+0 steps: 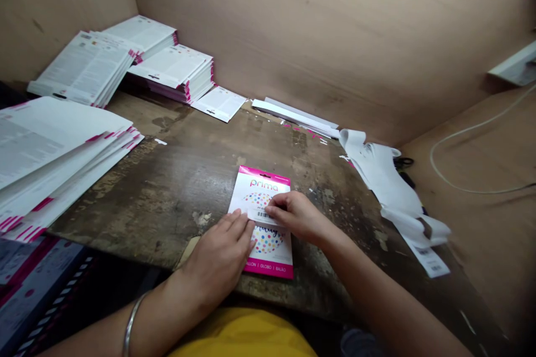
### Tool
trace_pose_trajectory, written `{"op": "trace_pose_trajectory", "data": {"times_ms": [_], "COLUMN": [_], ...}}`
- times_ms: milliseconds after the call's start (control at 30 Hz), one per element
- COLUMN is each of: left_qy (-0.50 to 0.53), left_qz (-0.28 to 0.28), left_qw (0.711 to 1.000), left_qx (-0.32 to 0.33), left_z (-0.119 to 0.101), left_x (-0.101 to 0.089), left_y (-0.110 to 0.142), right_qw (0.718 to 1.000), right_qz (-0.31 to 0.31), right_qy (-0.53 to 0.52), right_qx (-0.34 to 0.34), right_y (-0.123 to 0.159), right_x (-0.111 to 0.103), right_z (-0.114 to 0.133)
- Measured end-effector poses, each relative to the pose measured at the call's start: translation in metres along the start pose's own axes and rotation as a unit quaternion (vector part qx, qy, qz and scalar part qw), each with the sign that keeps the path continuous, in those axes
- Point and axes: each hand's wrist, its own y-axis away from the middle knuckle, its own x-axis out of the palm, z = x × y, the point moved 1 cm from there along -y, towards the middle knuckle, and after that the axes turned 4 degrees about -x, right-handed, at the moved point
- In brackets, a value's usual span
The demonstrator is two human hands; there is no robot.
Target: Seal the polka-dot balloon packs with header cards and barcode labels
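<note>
A white and pink balloon package card lies flat on the worn wooden table in front of me. My left hand rests flat on the card's lower left part, fingers stretched out together. My right hand pinches a small white barcode sticker against the middle of the card, fingers curled on it.
Stacks of white cards with pink edges lie at the left and far left. A strip of white sticker backing paper trails along the right. A white cable runs over the right board. Brown board walls enclose the table.
</note>
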Motion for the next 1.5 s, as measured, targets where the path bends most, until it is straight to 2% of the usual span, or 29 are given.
{"op": "trace_pose_trajectory", "data": {"times_ms": [400, 533, 667, 767, 867, 1000, 1133, 1200, 1300, 1367, 1400, 1467, 1500], "left_qy": [-0.022, -0.014, -0.027, -0.037, -0.030, -0.010, 0.003, 0.010, 0.041, 0.091, 0.118, 0.167, 0.196], "left_qz": [0.016, 0.021, 0.058, 0.087, 0.092, 0.090, 0.077, 0.078, 0.080, 0.084, 0.085, 0.077, 0.071], "left_qw": [1.000, 0.999, 0.997, 0.995, 0.995, 0.996, 0.997, 0.997, 0.996, 0.992, 0.986, 0.961, 0.939], "left_qx": [0.000, 0.028, 0.052, 0.039, 0.017, 0.003, -0.004, -0.001, -0.003, -0.037, -0.079, -0.206, -0.275], "left_z": [0.001, 0.001, 0.001, 0.001, 0.000, 0.000, 0.000, -0.001, 0.000, 0.008, 0.014, 0.027, 0.033], "left_x": [0.002, 0.004, 0.009, 0.009, 0.006, 0.004, 0.005, 0.006, 0.003, -0.001, -0.004, -0.011, -0.015], "left_y": [0.001, 0.002, 0.000, -0.002, -0.005, -0.004, -0.005, -0.006, -0.004, -0.003, -0.003, -0.006, -0.008], "right_qw": [0.992, 0.985, 0.981, 0.978, 0.971, 0.954, 0.935, 0.940, 0.952, 0.952, 0.951, 0.949, 0.950], "right_qz": [-0.019, -0.032, -0.024, -0.015, -0.020, -0.061, -0.163, -0.197, -0.214, -0.224, -0.233, -0.248, -0.252], "right_qy": [0.126, 0.167, 0.193, 0.207, 0.234, 0.282, 0.280, 0.253, 0.205, 0.189, 0.185, 0.176, 0.172], "right_qx": [0.013, 0.023, 0.024, 0.030, 0.047, 0.081, 0.143, 0.121, 0.078, 0.083, 0.087, 0.080, 0.072], "right_y": [-0.002, -0.002, -0.004, -0.004, 0.001, 0.013, 0.027, 0.031, 0.032, 0.032, 0.033, 0.035, 0.037], "right_x": [0.006, 0.009, 0.008, 0.007, 0.007, 0.004, 0.001, 0.008, 0.022, 0.029, 0.030, 0.031, 0.031], "right_z": [0.012, 0.017, 0.019, 0.022, 0.027, 0.025, 0.011, 0.005, -0.002, -0.009, -0.013, -0.020, -0.023]}}
